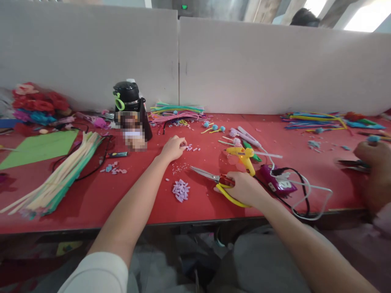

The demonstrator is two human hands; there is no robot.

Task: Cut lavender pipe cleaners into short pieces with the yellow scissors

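My left hand (174,149) rests on the red table with its fingers curled together, beside a few small purple pieces (192,148). What lies between its fingertips, if anything, is hidden. In my right hand (246,188) is a pair of scissors (205,174) with red and yellow handles, its blades pointing left and nearly together. A small heap of cut purple pieces (181,190) lies between my forearms, nearer the table's front edge. Tiny pale scraps (180,167) are scattered between the left hand and the blade tips.
Beyond my right hand lies a yellow glue gun (241,156), near a purple power strip (279,182) with cables. A black bottle (126,95) stands back left. Bundled pipe cleaners (65,175) lie at left. Another person's hand (374,156) is at far right.
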